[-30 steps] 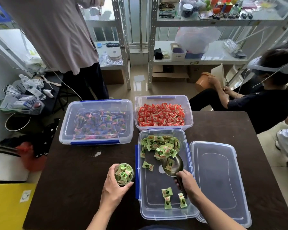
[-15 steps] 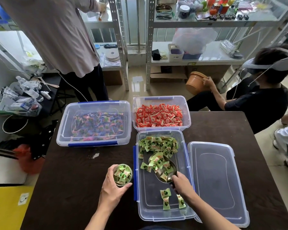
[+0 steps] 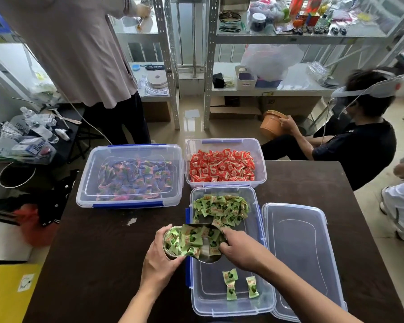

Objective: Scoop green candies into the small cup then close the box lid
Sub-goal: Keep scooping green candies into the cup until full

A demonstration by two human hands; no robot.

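Note:
My left hand (image 3: 160, 258) grips the small cup (image 3: 170, 243), which holds green candies, at the left edge of the open clear box (image 3: 259, 229). My right hand (image 3: 241, 249) holds a metal scoop (image 3: 207, 255) loaded with green candies, tilted over the cup's rim. A heap of green candies (image 3: 221, 208) lies at the far end of the box, and three loose ones (image 3: 231, 283) near its front. The box's clear lid (image 3: 299, 252) lies flat on the table right of the box.
A closed clear box of mixed-colour candies (image 3: 131, 176) stands at the far left of the dark table (image 3: 91, 264). An open box of red candies (image 3: 222, 169) stands behind the green one. One person stands at the shelves, another sits at the right.
My right hand lifted the filled scoop out of the box and swung it left over the cup. My left hand with the cup shifted right toward the box.

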